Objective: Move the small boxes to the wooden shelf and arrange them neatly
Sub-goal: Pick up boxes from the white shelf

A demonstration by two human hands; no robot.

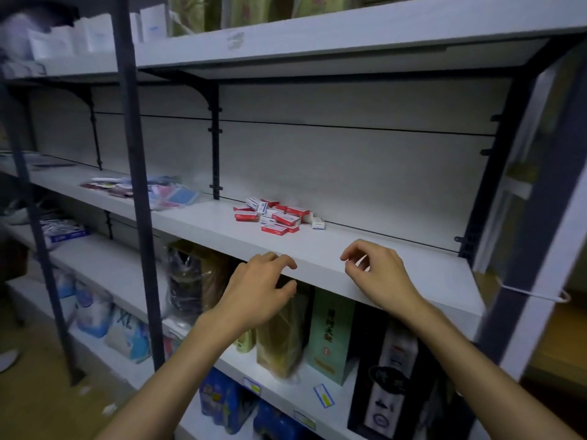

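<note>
A loose heap of several small red-and-white and blue-and-white boxes [277, 216] lies near the back of a pale wooden shelf [397, 265]. One white box [318, 223] stands apart at the heap's right. My left hand [257, 290] hovers at the shelf's front edge, fingers loosely curled, holding nothing. My right hand [378, 274] hangs over the front of the same shelf, fingers loosely bent and empty. Both hands are well in front of the boxes and touch none of them.
A dark metal upright [139, 198] stands left of my hands. Flat packets [149, 190] lie further left on the same shelf. Tall boxes and wrapped bags [330, 335] fill the shelf below. An upper shelf [317, 42] overhangs.
</note>
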